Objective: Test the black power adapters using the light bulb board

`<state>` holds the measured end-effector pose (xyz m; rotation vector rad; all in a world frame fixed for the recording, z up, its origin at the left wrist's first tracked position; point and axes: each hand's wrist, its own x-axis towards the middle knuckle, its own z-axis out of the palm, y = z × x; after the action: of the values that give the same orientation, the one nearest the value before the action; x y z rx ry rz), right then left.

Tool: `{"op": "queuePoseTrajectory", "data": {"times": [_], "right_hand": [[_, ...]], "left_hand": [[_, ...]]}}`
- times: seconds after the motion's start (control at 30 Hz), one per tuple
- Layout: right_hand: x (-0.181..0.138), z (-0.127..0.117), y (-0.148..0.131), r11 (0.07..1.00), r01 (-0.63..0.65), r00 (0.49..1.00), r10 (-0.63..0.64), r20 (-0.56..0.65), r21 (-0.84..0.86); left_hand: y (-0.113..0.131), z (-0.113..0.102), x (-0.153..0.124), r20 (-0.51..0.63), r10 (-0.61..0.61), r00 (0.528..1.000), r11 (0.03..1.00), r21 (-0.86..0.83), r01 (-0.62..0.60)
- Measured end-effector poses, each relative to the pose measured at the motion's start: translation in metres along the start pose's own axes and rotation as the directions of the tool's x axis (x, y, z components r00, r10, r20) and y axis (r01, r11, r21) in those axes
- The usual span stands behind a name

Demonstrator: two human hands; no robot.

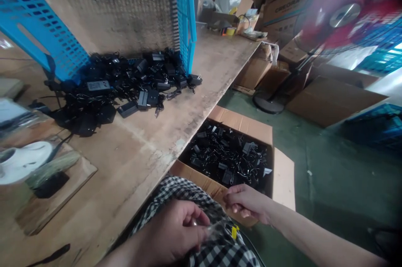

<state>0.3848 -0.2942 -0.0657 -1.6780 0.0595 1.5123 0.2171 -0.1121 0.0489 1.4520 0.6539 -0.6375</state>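
Over my lap, which a black-and-white checked cloth (172,189) covers, my left hand (182,229) is closed, with a small shiny bit showing between thumb and fingers. A blurred, see-through stretch lies just right of its fingertips; I cannot make out what it is. My right hand (245,202) is curled shut above the near flap of a cardboard box (284,175), and whatever it holds is hidden. Black power adapters (228,175) with cables fill that box. A small yellow piece (234,232) with a dark cord lies below my right hand.
On the wooden table (147,145), more black adapters (125,83) spill from a tipped blue crate (185,20). A white round object (29,160) and a wooden board (72,187) are at left. A spinning fan (345,16) stands beyond, near cardboard boxes (336,95).
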Motion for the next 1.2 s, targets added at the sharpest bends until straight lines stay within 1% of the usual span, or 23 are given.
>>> {"op": "queuePoseTrajectory", "data": {"times": [0.1,0.2,0.3,0.43,0.53,0.7,0.83,0.9,0.97,1.03,1.13,1.2], "right_hand": [[-0.002,0.004,0.004,0.999,-0.01,1.0,0.011,0.025,-0.037],[-0.001,0.006,0.006,0.996,-0.004,0.999,0.008,0.035,-0.091],[-0.002,0.009,0.007,0.989,0.022,0.999,-0.016,0.039,-0.146],[-0.009,0.013,0.009,0.986,0.026,1.0,-0.024,0.01,-0.167],[-0.017,0.013,0.012,0.995,-0.006,1.0,0.006,-0.003,-0.101],[-0.033,0.014,0.024,0.991,-0.052,0.998,0.047,0.046,0.126],[-0.038,0.016,0.028,0.934,-0.148,0.989,0.134,0.065,0.325],[-0.037,0.014,0.026,0.899,-0.191,0.981,0.164,0.103,0.394],[-0.038,0.01,0.021,0.882,-0.232,0.971,0.185,0.15,0.41],[-0.04,0.006,0.014,0.872,-0.276,0.96,0.227,0.164,0.405],[-0.046,0.002,0.004,0.876,-0.278,0.959,0.233,0.16,0.395],[-0.049,0.001,0.0,0.895,-0.263,0.963,0.222,0.153,0.359]], "left_hand": [[-0.001,-0.001,-0.003,0.026,-0.054,0.998,0.995,-0.077,0.056],[-0.01,-0.003,0.0,0.036,-0.088,0.995,0.988,-0.123,0.092],[-0.016,-0.007,0.001,0.049,-0.068,0.996,0.997,-0.021,0.069],[-0.01,-0.011,-0.004,0.067,-0.069,0.995,0.987,0.148,0.059],[-0.006,-0.009,-0.005,0.051,-0.075,0.996,0.977,0.204,0.063],[-0.01,-0.005,0.001,0.049,-0.079,0.996,0.984,0.162,0.07],[-0.011,-0.008,0.004,0.044,-0.057,0.997,0.987,0.151,0.05],[-0.008,-0.011,0.005,0.05,-0.058,0.997,0.99,0.132,0.051],[-0.005,-0.013,0.003,0.06,-0.069,0.996,0.992,0.113,0.062],[-0.003,-0.014,0.0,0.072,-0.099,0.993,0.993,0.073,0.093],[-0.003,-0.01,-0.008,0.109,-0.156,0.982,0.986,-0.039,0.161],[-0.004,-0.007,-0.013,0.107,-0.153,0.982,0.982,-0.095,0.163]]}}
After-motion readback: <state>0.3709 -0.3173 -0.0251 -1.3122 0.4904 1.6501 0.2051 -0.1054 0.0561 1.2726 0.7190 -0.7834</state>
